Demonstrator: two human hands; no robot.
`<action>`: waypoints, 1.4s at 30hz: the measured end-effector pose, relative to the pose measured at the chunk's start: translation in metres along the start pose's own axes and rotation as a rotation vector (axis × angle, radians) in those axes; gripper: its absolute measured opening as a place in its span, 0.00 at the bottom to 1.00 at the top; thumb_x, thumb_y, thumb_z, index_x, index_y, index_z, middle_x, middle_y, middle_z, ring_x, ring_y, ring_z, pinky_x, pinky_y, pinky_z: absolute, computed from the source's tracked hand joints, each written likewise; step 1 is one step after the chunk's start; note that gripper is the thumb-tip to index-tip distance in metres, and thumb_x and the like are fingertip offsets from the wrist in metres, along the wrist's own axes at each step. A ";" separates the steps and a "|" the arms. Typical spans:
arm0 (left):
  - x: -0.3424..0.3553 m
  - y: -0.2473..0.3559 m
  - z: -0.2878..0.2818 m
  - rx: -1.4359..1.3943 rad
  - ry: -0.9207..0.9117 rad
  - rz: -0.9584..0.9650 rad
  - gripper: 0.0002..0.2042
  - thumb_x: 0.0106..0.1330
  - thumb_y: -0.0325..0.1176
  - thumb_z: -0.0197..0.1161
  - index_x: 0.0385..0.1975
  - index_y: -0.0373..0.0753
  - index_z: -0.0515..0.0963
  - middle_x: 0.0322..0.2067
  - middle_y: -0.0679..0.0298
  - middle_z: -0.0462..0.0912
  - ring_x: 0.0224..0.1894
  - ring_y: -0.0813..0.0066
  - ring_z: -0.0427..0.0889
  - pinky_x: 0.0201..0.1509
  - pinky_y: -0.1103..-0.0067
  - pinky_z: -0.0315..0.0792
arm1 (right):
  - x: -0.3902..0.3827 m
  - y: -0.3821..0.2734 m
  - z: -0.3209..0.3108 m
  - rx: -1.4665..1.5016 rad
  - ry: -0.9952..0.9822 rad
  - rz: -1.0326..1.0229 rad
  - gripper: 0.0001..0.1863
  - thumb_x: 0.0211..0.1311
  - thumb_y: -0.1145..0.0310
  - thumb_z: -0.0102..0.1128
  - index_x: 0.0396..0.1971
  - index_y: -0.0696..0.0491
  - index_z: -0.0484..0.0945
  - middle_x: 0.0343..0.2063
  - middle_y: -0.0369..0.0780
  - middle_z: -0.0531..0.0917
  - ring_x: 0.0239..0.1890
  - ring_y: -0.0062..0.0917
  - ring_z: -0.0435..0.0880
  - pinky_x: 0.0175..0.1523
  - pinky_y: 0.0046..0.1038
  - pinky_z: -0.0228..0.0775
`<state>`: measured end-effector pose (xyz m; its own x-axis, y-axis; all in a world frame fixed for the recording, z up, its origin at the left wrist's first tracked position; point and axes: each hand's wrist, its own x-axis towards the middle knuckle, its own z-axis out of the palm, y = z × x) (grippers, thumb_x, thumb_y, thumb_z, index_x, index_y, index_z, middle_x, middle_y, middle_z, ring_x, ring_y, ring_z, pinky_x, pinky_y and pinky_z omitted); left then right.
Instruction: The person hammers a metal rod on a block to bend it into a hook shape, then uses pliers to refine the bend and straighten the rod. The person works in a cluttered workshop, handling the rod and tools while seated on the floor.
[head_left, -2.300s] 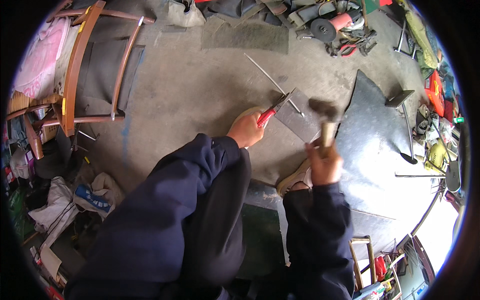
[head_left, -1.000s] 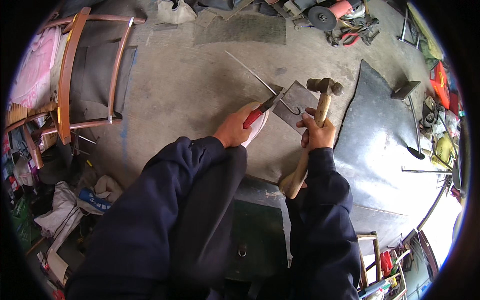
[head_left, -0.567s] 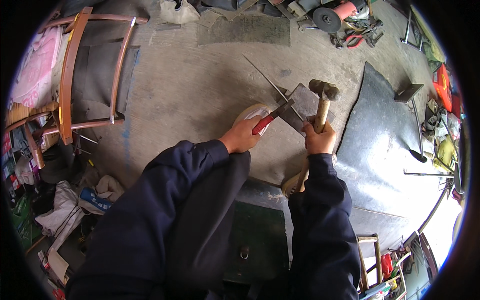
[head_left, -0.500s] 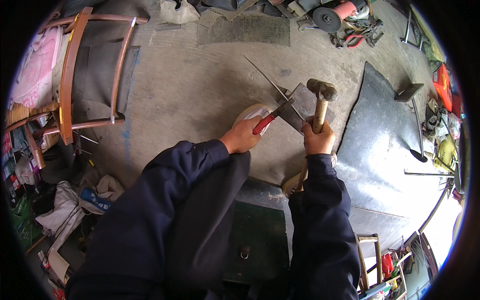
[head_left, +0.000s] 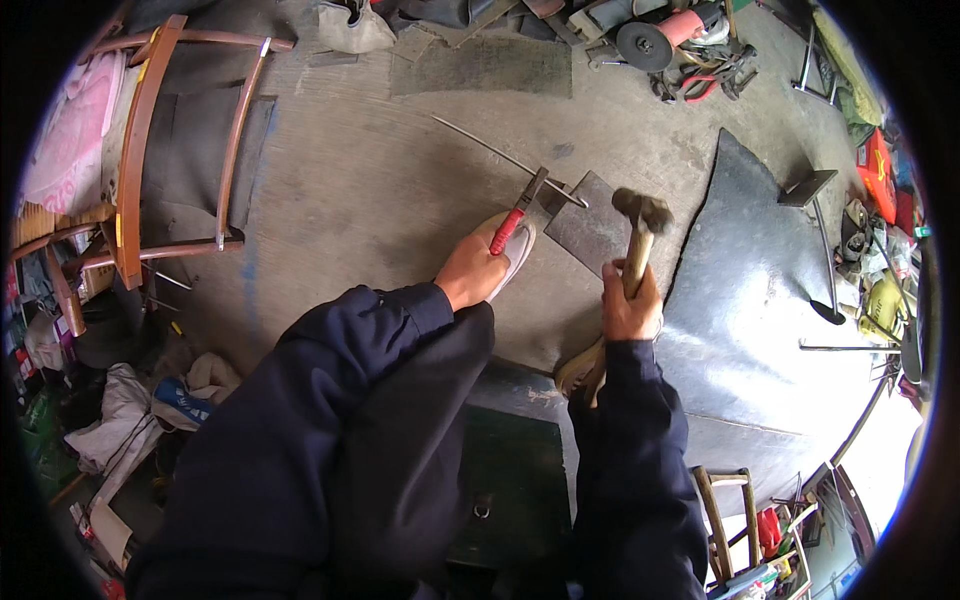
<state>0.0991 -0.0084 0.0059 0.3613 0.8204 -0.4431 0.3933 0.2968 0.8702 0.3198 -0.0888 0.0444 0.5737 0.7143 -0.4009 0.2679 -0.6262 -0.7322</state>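
My left hand [head_left: 473, 270] is closed around red-handled pliers [head_left: 507, 230], just over my light-coloured shoe [head_left: 517, 252]. At the pliers' jaws lies a thin metal rod [head_left: 485, 147], slanting from far left to near right; its near end looks slightly bent. That end rests on or just over a flat square metal plate [head_left: 600, 222] on the floor. In my right hand [head_left: 632, 308] is a hammer [head_left: 643, 212], gripped by its pale wooden handle, the head raised beside the plate's right side. The hammer head is apart from the rod.
To the right lies a dark sheet [head_left: 740, 230], with a metal stand [head_left: 808, 188] on it. An angle grinder [head_left: 645, 45] and red-handled pliers [head_left: 700, 90] are at the far side. On the left is an overturned wooden chair [head_left: 135, 150]; a green box [head_left: 510, 480] is close below me.
The rod has turned, its far end swinging left and its near end leaving my right fingers. My right hand has drawn back slightly with the hammer. The pliers have tilted more upright.
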 end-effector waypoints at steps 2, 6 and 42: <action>0.001 0.000 0.000 0.084 -0.076 -0.147 0.19 0.57 0.29 0.53 0.49 0.30 0.74 0.39 0.39 0.80 0.48 0.43 0.78 0.54 0.64 0.70 | -0.017 -0.001 -0.010 0.014 -0.024 -0.085 0.10 0.61 0.66 0.66 0.36 0.57 0.79 0.22 0.36 0.79 0.24 0.19 0.75 0.33 0.24 0.69; 0.003 -0.004 0.003 0.250 -0.149 -0.154 0.20 0.57 0.30 0.53 0.50 0.31 0.74 0.40 0.39 0.80 0.47 0.41 0.78 0.53 0.63 0.70 | -0.038 -0.002 -0.021 -0.009 -0.024 -0.211 0.09 0.60 0.68 0.64 0.34 0.58 0.78 0.21 0.36 0.76 0.25 0.21 0.74 0.33 0.26 0.67; 0.023 0.004 -0.001 0.350 -0.188 -0.090 0.16 0.61 0.32 0.53 0.44 0.28 0.75 0.40 0.37 0.80 0.46 0.39 0.79 0.52 0.59 0.71 | -0.016 -0.073 -0.053 0.089 0.074 -0.414 0.06 0.63 0.75 0.63 0.35 0.59 0.75 0.22 0.35 0.79 0.26 0.13 0.74 0.34 0.20 0.69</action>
<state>0.1078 0.0124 -0.0009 0.4479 0.6852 -0.5744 0.6831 0.1522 0.7143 0.3321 -0.0711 0.1339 0.4867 0.8732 -0.0247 0.4211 -0.2593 -0.8692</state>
